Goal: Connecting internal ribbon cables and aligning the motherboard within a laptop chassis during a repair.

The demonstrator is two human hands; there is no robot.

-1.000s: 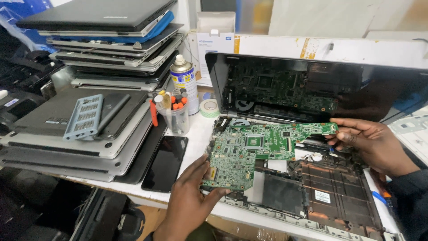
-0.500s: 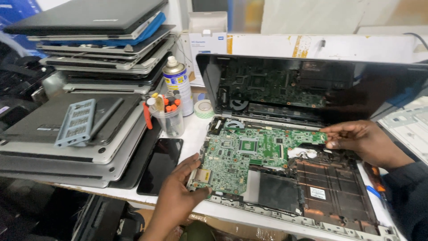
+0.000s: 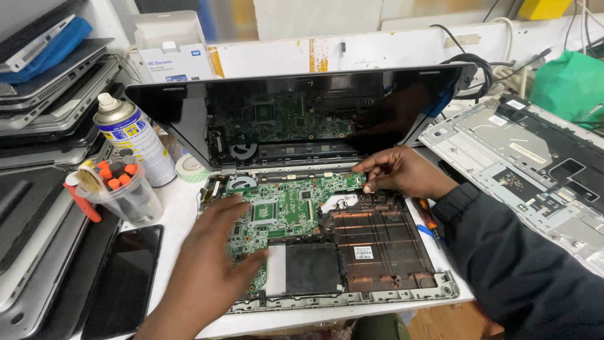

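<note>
1. While the green motherboard lies inside the open laptop base, the left hand rests flat on its near-left part, fingers spread, gripping nothing.
2. The right hand pinches the board's far-right edge.
3. A plastic cup and spray can crowd the desk on the left.

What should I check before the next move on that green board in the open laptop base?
1. Left hand flat on the motherboard: ok, palm covers its left part.
2. Right hand on the board's right end: ok, fingertips at that edge.
3. Board lying flat in the laptop base: cannot tell, the left hand hides that side.
4. Loose black wires clear of the board: cannot tell, they lie close beside the right end.
5. Tool cup and spray can clear of the base: ok, both stand apart to the left.
</note>
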